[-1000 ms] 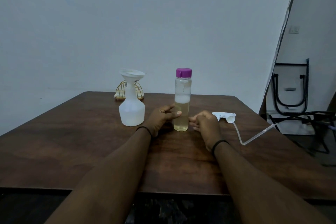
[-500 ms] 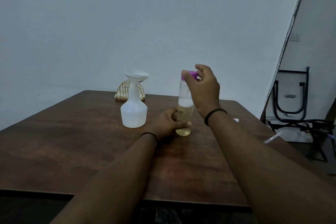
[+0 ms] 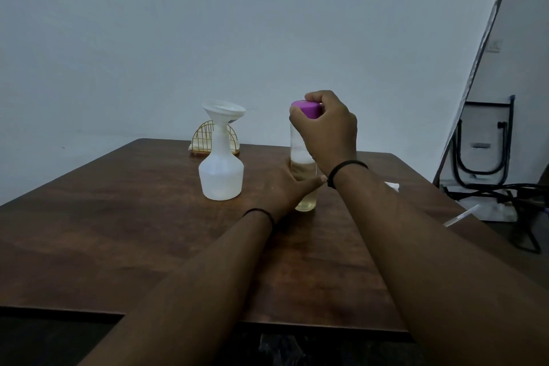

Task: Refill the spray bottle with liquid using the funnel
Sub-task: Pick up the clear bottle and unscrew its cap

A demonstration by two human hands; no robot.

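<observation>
step: uncapping | left hand [image 3: 285,187] grips bottle [image 3: 303,184] low, steadying it on worktop [image 3: 118,217] | right hand [image 3: 325,128] clasps purple cap [image 3: 307,108], likely to twist it off | funnel [image 3: 223,111] seated in spray bottle [image 3: 221,171] just left, ready for pouring

Plain room: wooden table [image 3: 118,232], bare wall [image 3: 208,24]
</observation>
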